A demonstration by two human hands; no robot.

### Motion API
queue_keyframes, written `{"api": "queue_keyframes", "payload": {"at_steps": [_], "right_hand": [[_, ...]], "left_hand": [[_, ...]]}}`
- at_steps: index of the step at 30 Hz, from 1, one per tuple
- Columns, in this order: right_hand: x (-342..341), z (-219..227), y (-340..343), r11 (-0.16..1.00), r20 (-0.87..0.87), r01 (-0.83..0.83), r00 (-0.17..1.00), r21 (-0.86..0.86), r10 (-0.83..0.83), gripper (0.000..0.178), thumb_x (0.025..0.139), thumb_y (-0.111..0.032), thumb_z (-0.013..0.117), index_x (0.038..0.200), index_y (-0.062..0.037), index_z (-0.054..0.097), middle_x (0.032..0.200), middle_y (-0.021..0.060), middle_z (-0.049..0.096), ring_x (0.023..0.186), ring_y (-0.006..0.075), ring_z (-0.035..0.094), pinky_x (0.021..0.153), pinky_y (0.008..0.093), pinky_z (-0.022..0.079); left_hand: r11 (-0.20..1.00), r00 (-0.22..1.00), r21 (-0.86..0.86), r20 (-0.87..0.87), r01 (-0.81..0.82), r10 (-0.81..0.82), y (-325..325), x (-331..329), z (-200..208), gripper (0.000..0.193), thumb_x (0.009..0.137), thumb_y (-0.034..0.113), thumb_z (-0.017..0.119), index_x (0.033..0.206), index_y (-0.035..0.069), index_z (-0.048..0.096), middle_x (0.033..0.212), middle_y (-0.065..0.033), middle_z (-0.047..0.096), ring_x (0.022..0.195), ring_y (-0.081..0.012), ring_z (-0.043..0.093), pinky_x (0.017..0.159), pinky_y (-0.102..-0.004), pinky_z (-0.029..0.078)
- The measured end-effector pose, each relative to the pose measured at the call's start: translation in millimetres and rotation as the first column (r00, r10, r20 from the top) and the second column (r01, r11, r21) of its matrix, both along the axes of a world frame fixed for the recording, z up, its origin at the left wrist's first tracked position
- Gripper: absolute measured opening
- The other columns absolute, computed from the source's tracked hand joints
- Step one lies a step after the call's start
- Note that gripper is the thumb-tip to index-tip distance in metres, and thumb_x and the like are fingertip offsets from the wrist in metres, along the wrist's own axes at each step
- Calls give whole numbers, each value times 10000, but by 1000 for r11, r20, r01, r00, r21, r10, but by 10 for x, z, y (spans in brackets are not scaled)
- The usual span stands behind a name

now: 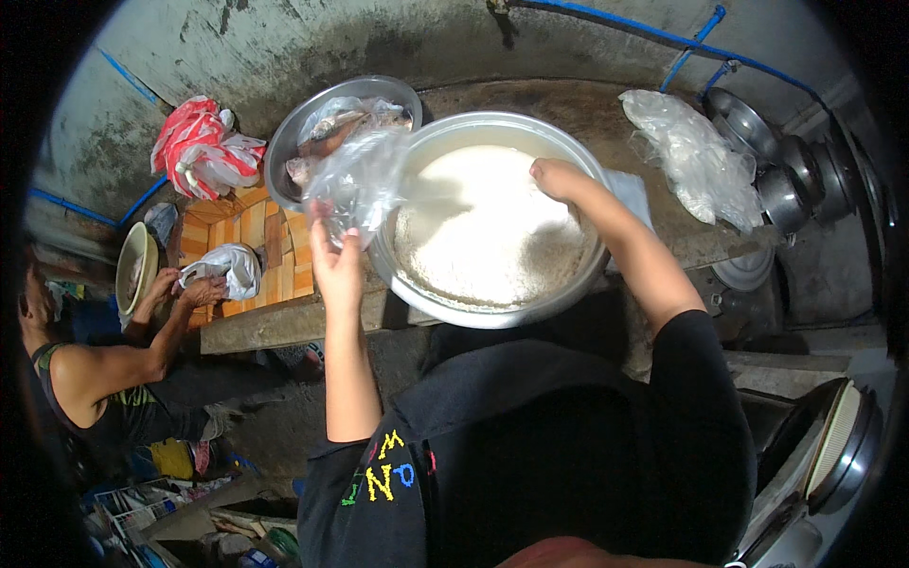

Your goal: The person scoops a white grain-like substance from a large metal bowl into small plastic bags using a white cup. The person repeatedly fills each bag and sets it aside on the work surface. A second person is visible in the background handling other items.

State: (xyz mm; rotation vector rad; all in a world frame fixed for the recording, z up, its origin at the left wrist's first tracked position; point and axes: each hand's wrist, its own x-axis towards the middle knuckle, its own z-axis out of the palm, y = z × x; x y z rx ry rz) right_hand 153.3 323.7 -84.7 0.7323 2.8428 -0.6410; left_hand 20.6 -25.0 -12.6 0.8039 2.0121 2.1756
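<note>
Dim, uneven light, glare on the white grain, dark fisheye-bent edges.

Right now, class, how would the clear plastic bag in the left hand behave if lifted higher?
The clear plastic bag would probably flop and fold, since it hangs crumpled from the left hand. It looks nearly empty, so likely very light. Its thin glossy film may slip unless pinched.

I am seeing a red-and-white striped plastic bag (204, 144) lying on the ledge at far left. A crumpled clear bag (696, 156) is lying on the counter at right, near stacked metal pots (786, 185). At left, a seated person (90, 369) is handling a white bag (227, 268).
</note>
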Motion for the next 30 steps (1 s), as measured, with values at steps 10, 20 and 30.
{"api": "queue_keyframes", "payload": {"at_steps": [10,20,30], "right_hand": [[4,320,-12,955,235,-105,956,-279,174,339,777,-345,553,705,-15,581,634,124,550,590,241,531,577,353,434],[-474,-244,-381,916,-92,-351,923,193,373,160,677,-100,484,756,19,556,898,174,490,800,336,521,737,422,428],[-424,80,-935,809,-62,-581,814,-90,577,122,666,-88,550,725,18,534,875,149,487,804,302,527,706,378,429]], "left_hand": [[998,978,12,203,-55,51,-264,8,154,579,824,3,442,1357,104,240,1309,-97,353,1012,-152,476,684,-251,459],[999,970,37,242,-25,15,-287,73,198,588,811,5,441,1351,98,228,1335,-80,323,1064,-157,456,696,-234,455],[999,975,33,220,-10,3,-364,73,169,608,802,8,437,1362,100,219,1309,-91,341,1007,-152,465,678,-235,447]]}}
